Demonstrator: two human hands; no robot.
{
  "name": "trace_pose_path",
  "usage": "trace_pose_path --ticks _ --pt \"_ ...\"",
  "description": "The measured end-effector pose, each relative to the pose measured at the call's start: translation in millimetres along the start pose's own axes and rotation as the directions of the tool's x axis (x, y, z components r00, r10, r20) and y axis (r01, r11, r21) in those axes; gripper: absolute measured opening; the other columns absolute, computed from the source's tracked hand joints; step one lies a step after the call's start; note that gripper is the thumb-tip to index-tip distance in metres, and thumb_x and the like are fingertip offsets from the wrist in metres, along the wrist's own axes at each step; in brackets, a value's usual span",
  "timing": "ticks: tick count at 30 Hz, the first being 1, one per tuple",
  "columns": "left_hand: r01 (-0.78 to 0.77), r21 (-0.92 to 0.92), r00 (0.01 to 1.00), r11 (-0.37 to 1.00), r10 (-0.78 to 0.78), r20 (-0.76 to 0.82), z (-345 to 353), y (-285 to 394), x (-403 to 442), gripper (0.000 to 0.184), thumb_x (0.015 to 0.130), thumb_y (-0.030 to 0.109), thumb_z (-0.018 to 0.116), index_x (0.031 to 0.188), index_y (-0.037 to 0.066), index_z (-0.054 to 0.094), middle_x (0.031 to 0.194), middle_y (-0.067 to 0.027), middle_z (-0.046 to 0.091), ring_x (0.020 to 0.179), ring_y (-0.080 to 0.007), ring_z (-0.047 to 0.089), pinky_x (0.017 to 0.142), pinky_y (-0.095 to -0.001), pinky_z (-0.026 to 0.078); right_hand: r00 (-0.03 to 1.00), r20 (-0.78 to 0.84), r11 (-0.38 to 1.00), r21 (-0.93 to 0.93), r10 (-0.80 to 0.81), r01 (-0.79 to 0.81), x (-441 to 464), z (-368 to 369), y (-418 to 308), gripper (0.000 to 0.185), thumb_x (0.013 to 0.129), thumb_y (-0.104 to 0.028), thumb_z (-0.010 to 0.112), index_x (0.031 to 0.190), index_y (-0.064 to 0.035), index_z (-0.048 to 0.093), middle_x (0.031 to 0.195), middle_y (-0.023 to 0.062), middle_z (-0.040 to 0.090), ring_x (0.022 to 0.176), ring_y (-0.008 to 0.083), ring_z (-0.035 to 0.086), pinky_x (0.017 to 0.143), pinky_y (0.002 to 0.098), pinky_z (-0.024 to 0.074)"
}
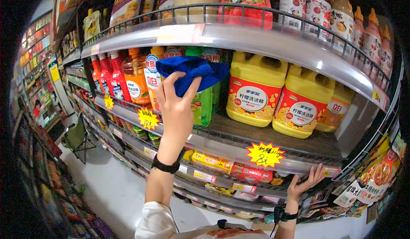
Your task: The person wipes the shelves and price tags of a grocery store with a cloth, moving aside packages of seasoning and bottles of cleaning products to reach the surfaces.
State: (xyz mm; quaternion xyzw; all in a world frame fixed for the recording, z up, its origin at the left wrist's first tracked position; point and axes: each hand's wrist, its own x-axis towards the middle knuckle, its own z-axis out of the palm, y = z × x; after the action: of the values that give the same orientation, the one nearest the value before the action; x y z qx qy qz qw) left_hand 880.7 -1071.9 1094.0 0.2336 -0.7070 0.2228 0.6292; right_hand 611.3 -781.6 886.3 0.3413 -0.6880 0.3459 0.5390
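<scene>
My left hand (176, 102) is raised in front of the shelf with its fingers closed on a bunched blue cloth (192, 70). The cloth hides part of a white-labelled orange bottle (153, 70) and a green bottle (202, 110) behind it. To the right stand yellow jugs of lemon dish soap with red labels, one nearer the cloth (255, 91) and another beside it (303, 104). My right hand (304, 184) lies against the shelf's front edge (299, 164) at the lower right, fingers stretched out and holding nothing.
Above runs a shelf with a wire rail (239, 9), holding pouches and sauce bottles (318, 10). Star-shaped price tags (265, 154) hang from the shelf edge. Lower shelves carry packets (252, 172). A folding chair (76, 134) stands in the aisle at left; bagged goods (378, 175) hang at right.
</scene>
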Motion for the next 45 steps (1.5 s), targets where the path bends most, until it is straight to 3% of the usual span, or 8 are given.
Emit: trace_pose_path --ticks 7,10,13,22,27,28,37,45 --pt "-0.028 -0.048 0.963 0.998 0.040 0.268 -13 4 -55 0.032 0.067 0.004 0.060 0.093 0.015 0.074 0.111 -0.0073 0.057 0.103 -0.0312 0.048 0.089 -0.0431 0.040 0.999 0.046 0.999 0.039 -0.002 0.000 -1 -5 2 0.056 0.091 -0.036 0.053 0.138 -0.0108 0.037 0.150 0.0209 0.032 0.141 0.0416 0.023 0.112 0.0629 0.0068" --pt "-0.113 -0.038 0.957 0.993 0.119 0.264 -20 1 -45 0.035 0.065 0.000 0.058 0.093 0.013 0.074 0.109 -0.0099 0.057 0.104 -0.0324 0.048 0.092 -0.0437 0.041 0.998 0.062 1.000 0.014 -0.019 0.019 0 -6 4 0.056 0.091 -0.033 0.055 0.139 -0.0111 0.036 0.151 0.0211 0.031 0.141 0.0420 0.023 0.112 0.0635 0.0068" --pt "-0.047 0.008 0.997 0.999 0.047 0.059 -11 -6 -26 0.029 0.070 0.004 0.058 0.090 0.014 0.075 0.111 -0.0077 0.058 0.105 -0.0325 0.047 0.091 -0.0432 0.040 0.998 0.054 0.999 0.014 -0.045 0.045 0 -5 6 0.056 0.090 -0.033 0.056 0.138 -0.0105 0.036 0.151 0.0213 0.030 0.141 0.0426 0.022 0.112 0.0639 0.0068" --pt "-0.014 0.052 0.961 0.999 -0.001 0.276 -21 -7 -65 0.025 0.065 0.004 0.061 0.086 0.013 0.072 0.108 -0.0068 0.059 0.102 -0.0305 0.048 0.089 -0.0435 0.038 0.995 0.087 0.999 0.006 -0.040 0.040 2 -11 3 0.055 0.093 -0.029 0.052 0.141 -0.0096 0.034 0.152 0.0202 0.028 0.143 0.0416 0.019 0.113 0.0628 0.0073" --pt "0.234 -0.009 0.972 0.972 -0.234 -0.031 -8 -6 -28 0.048 0.077 -0.008 0.053 0.119 0.011 0.065 0.122 -0.0144 0.052 0.106 -0.0352 0.044 0.094 -0.0446 0.037 0.992 0.116 0.999 0.022 -0.039 0.036 2 -13 3 0.057 0.089 -0.023 0.055 0.140 -0.0099 0.034 0.153 0.0199 0.027 0.143 0.0411 0.017 0.113 0.0625 0.0063" --pt "0.223 0.029 0.973 0.974 -0.225 0.053 -1 -11 -33 0.057 0.081 -0.010 0.050 0.133 0.013 0.056 0.129 -0.0157 0.047 0.108 -0.0364 0.043 0.094 -0.0447 0.037 0.992 0.123 0.999 0.031 -0.021 0.017 1 -13 2 0.058 0.088 -0.021 0.056 0.140 -0.0099 0.034 0.152 0.0199 0.027 0.143 0.0412 0.017 0.113 0.0625 0.0061" --pt "0.205 0.049 0.944 0.978 -0.210 0.255 -23 -14 -61 0.050 0.077 -0.009 0.053 0.124 0.007 0.061 0.114 -0.0162 0.059 0.098 -0.0363 0.052 0.086 -0.0428 0.046 0.989 0.140 0.999 0.038 -0.043 0.038 -2 -15 8 0.056 0.089 -0.020 0.053 0.141 -0.0096 0.034 0.153 0.0199 0.027 0.143 0.0409 0.017 0.113 0.0619 0.0050" --pt "0.151 0.058 0.971 0.987 -0.159 0.176 -9 -19 -62 0.049 0.077 -0.006 0.054 0.124 0.006 0.060 0.118 -0.0190 0.057 0.101 -0.0401 0.051 0.090 -0.0463 0.044 0.997 0.078 1.000 0.020 -0.022 0.020 -4 -6 9 0.045 0.100 -0.036 0.036 0.136 -0.0092 0.038 0.151 0.0198 0.031 0.141 0.0426 0.022 0.112 0.0634 0.0060"
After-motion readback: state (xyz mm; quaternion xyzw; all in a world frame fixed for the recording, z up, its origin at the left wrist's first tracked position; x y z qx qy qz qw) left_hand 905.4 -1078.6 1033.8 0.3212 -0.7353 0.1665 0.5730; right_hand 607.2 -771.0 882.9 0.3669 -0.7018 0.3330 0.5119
